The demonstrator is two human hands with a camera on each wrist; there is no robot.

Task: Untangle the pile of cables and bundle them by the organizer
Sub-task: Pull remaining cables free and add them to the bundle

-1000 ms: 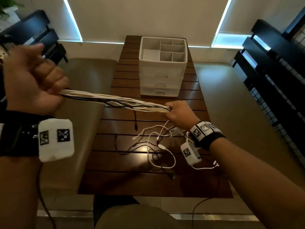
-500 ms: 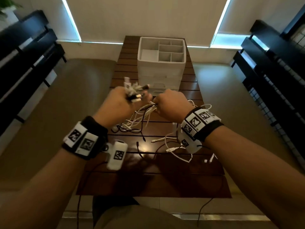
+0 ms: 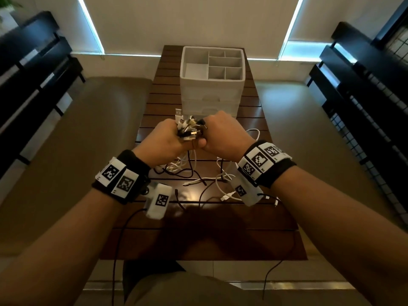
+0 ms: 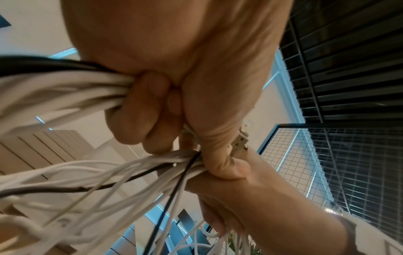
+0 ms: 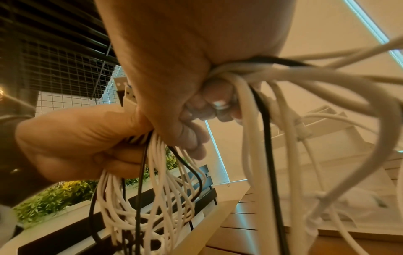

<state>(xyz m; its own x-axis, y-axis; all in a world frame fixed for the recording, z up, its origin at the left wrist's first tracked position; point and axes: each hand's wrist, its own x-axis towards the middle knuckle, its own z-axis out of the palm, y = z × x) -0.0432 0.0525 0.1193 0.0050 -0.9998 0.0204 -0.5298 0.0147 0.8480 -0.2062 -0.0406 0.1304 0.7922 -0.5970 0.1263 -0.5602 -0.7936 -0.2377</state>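
Both hands hold one bundle of white and black cables (image 3: 187,129) above the middle of the slatted wooden table (image 3: 198,235). My left hand (image 3: 167,140) grips the bundle just below a cluster of plug ends that sticks up. My right hand (image 3: 220,133) grips the same cables right beside it, knuckles touching. In the left wrist view my fingers (image 4: 141,117) curl round the white strands (image 4: 65,89). In the right wrist view the cables (image 5: 257,120) hang down in loops from the fist. The white organizer (image 3: 212,78) with open top compartments and drawers stands just behind the hands.
Loose cable ends (image 3: 205,184) trail on the table under the wrists. Two thin black leads (image 3: 119,250) run off the near table edge. A bench (image 3: 77,151) lies to the left, dark slatted furniture (image 3: 364,96) to the right.
My left hand came in from far left to meet the right hand, folding the stretched cable bundle. Both hands now sit closer together and nearer the organizer.
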